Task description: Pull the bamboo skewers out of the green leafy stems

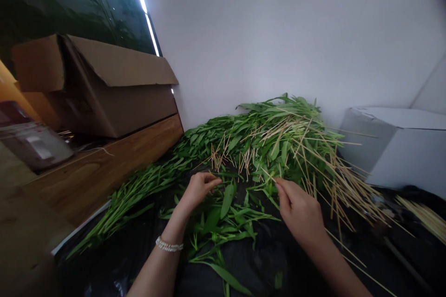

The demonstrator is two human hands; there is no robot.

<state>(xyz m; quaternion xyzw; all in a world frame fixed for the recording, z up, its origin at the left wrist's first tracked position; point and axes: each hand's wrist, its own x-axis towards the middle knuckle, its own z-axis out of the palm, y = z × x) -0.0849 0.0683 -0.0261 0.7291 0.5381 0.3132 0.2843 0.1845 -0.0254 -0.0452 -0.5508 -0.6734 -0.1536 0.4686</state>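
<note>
My right hand (pixel 301 211) pinches a thin wooden stick (pixel 267 174), whose pale tip points up and left past the fingers. Thumb and fingers of my left hand (pixel 200 190) are pressed together beside long green leaves; whether they hold one I cannot make out. Below and between both hands lies a loose pile of cut leaves (pixel 223 225) on black plastic sheeting (pixel 265 264). Just beyond, leafy green stems (pixel 223 132) form a large heap, with many thin wooden sticks (pixel 343 183) lying over and poking out of its right side.
On the left, an open cardboard box (pixel 135 102) sits on a wooden ledge (pixel 139 153), with a clear plastic container (pixel 38 144) nearer me. A bundle of leafy stems (pixel 114 213) stretches along the ledge. A white box (pixel 400 148) stands right, before the white wall (pixel 278 32).
</note>
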